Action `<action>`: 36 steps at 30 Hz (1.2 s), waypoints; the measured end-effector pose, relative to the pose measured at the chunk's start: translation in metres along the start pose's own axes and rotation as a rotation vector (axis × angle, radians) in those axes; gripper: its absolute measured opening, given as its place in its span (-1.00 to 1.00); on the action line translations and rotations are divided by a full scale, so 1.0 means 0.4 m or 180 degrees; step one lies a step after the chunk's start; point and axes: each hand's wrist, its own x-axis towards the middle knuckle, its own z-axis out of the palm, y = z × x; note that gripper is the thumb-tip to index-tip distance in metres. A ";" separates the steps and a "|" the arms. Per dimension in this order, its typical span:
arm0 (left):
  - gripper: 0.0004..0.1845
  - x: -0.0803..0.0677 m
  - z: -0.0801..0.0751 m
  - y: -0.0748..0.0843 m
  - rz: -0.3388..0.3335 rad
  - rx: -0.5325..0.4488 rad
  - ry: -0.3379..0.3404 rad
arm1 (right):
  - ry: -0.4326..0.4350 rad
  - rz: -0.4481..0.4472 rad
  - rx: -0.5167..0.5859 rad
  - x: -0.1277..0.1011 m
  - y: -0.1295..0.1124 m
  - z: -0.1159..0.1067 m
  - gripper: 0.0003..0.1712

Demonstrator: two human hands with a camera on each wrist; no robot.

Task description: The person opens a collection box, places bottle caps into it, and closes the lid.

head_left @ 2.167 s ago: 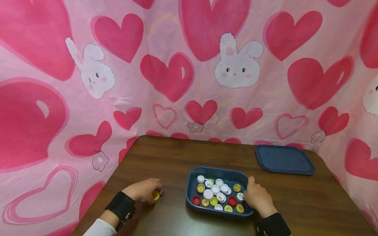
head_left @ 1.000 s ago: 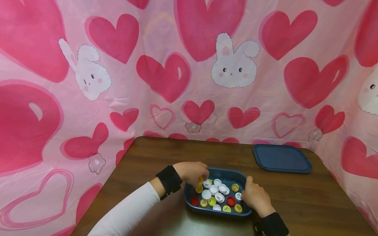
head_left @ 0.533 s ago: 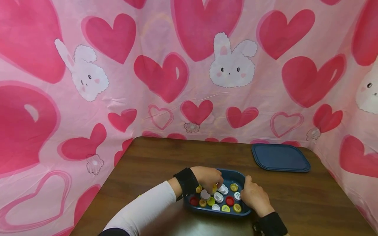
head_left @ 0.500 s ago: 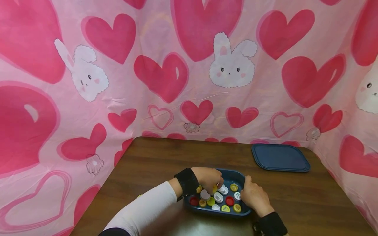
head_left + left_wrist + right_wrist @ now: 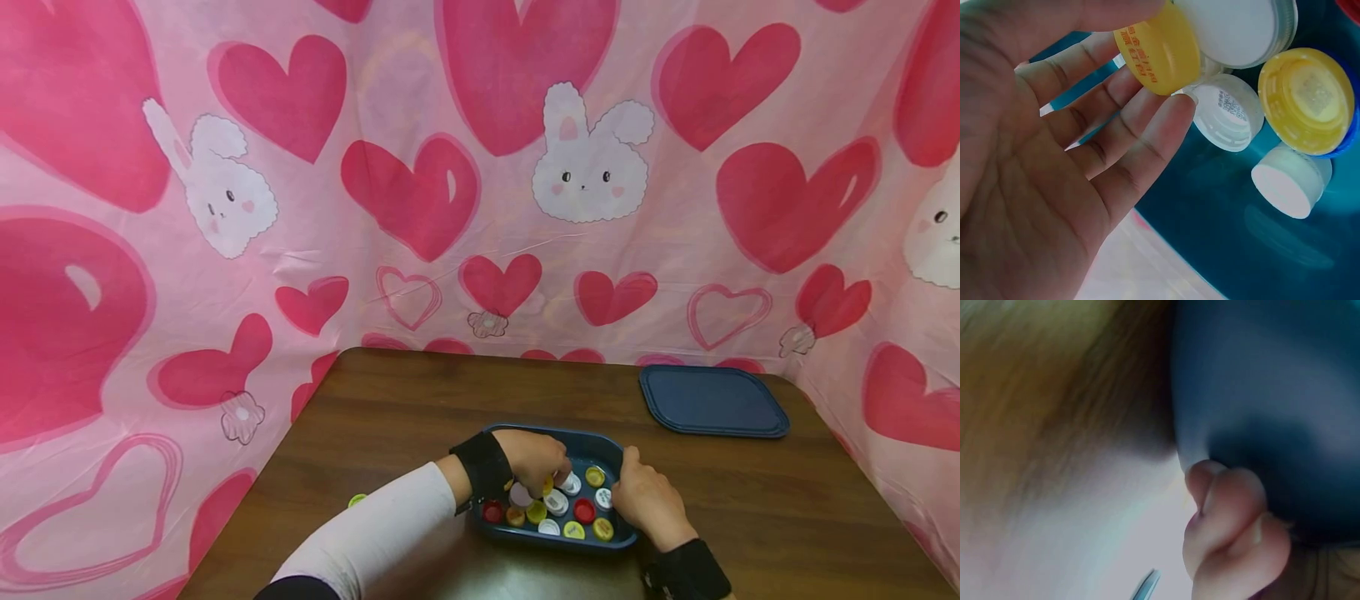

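A dark blue tray holds several bottle caps in white, yellow, red and green. My left hand reaches into it from the left and pinches a yellow cap between thumb and fingers, just above the other caps. Under it lie an upturned white cap, an upturned yellow cap and a white cap. My right hand grips the tray's right end, thumb over the rim. In the right wrist view its curled fingers press against the tray wall.
A matching blue lid lies flat at the table's back right. One yellow-green cap sits on the brown table left of the tray. Pink heart-print cloth hangs close behind and on both sides.
My left hand has gone from the table at the left into the tray and now pinches a yellow cap. A cap lies where that hand was. The right hand has not moved.
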 end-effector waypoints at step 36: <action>-0.66 -0.324 0.025 -0.184 -0.0624 -0.0493 0.0828 | -0.0108 0.0046 -0.0037 -0.006 -0.012 -0.003 -0.51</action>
